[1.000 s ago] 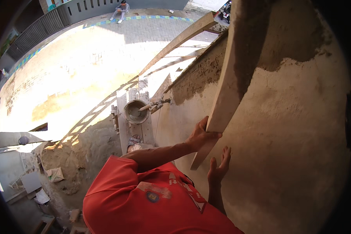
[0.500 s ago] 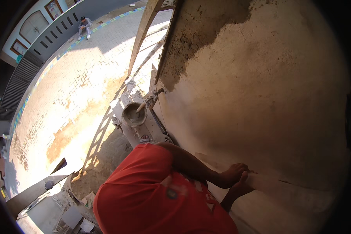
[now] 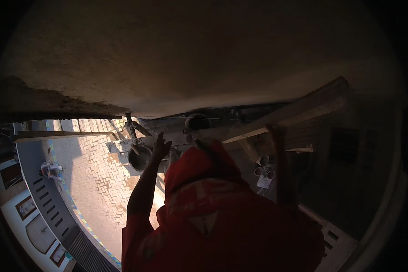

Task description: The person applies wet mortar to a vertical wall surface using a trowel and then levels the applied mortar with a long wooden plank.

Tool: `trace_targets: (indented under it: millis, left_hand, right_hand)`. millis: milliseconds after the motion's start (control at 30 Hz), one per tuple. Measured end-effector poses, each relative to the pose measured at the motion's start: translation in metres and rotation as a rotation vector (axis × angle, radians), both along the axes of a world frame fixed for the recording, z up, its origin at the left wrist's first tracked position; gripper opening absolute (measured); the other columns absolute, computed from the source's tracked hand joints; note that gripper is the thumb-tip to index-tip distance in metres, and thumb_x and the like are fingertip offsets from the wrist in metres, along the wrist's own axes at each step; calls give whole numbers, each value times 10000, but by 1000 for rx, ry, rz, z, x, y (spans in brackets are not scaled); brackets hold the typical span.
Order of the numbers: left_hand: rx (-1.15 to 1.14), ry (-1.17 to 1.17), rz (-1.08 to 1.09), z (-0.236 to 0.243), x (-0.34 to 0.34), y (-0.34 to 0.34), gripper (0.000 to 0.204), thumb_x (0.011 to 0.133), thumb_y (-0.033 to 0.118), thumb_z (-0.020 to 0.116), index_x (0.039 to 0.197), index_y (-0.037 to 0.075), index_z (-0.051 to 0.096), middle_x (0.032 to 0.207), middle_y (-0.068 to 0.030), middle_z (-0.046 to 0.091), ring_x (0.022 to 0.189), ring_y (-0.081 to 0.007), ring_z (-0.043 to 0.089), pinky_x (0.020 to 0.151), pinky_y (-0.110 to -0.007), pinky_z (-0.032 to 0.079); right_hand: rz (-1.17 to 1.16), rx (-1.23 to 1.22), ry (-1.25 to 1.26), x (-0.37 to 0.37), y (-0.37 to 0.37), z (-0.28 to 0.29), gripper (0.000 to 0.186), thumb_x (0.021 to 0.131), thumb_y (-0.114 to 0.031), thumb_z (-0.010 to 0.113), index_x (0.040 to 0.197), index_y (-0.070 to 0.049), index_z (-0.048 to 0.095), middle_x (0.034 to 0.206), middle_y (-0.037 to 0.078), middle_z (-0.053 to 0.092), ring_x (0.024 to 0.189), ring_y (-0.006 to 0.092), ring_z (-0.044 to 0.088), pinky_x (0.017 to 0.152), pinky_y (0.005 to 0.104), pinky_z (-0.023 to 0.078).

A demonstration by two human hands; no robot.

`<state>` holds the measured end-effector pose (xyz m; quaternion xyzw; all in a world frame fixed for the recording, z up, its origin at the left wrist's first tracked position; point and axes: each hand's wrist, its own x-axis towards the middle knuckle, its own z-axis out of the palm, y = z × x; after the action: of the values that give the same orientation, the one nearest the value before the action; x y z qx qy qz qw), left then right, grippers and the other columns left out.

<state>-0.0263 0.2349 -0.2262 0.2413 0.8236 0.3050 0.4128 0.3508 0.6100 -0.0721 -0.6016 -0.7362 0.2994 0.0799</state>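
My left hand (image 3: 161,147) is held out over the planks, fingers apart and holding nothing. Beside it, to the left, stands a bucket (image 3: 139,159) of grey mortar with a handle sticking up from it. On the right, my raised right hand (image 3: 277,132) grips the lower edge of a long wooden board (image 3: 299,111). That board slants up toward the plastered wall (image 3: 190,59); shadow partly hides the fingers on it. A darker wet patch of plaster (image 3: 45,97) covers the wall's left part.
A second round container (image 3: 197,121) sits by the foot of the wall. Under me runs a plank platform (image 3: 120,146), high above the paved yard (image 3: 95,172). A wooden pole (image 3: 63,135) crosses at left. Farther off, a person (image 3: 51,170) sits by a grey fence (image 3: 45,199).
My view has swung to face the wall. My hands, close together at the right before, are now apart: the left out by the bucket, the right on the board.
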Motion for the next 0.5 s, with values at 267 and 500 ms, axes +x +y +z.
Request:
trace_targets:
  millis: [267,500]
  left_hand:
    - [-219,-249,433,-29,-8,-176,605,834,201,700,1351,38,431,1042,-196,629,769,-281,659,585,-354,493]
    - [-140,-492,884,35,10,-167,593,889,207,648,1396,69,373,1004,-146,627,609,-232,636,434,-258,394]
  right_hand:
    - [-72,-196,162,25,-2,-34,294,714,-158,777,838,82,662,755,110,694,675,161,657,609,341,517]
    - [-15,-146,140,36,24,-84,382,700,-132,780,966,94,624,844,173,695,805,249,698,706,364,550]
